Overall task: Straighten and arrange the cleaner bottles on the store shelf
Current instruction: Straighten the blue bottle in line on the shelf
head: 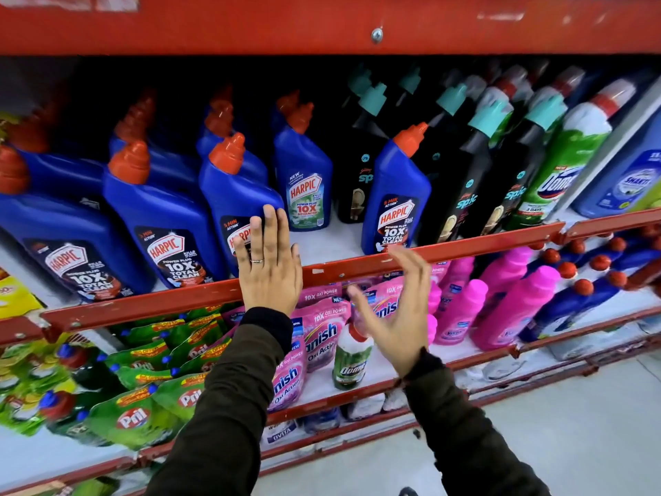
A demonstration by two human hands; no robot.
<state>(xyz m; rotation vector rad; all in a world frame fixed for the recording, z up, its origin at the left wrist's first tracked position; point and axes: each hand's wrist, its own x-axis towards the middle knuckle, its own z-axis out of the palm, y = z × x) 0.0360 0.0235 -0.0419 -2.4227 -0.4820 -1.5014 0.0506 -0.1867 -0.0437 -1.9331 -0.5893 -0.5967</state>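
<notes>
Blue Harpic bottles with red caps fill the left of the shelf behind a red rail [179, 298]. My left hand [270, 261] lies flat, fingers together, against the front of the third front-row Harpic bottle [236, 195]. My right hand [395, 306] hovers open in front of the rail, just below a single blue Harpic bottle [395, 202] that stands among the black bottles. A smaller green-label Harpic bottle [304, 180] stands further back between them. Neither hand grips anything.
Black Spic bottles [465, 180] with teal caps and a green Domex bottle [558, 166] stand to the right. White shelf floor [322, 245] shows between the two near Harpic bottles. Below are pink Vanish pouches [322, 338], pink bottles [511, 302] and green Pril pouches [136, 417].
</notes>
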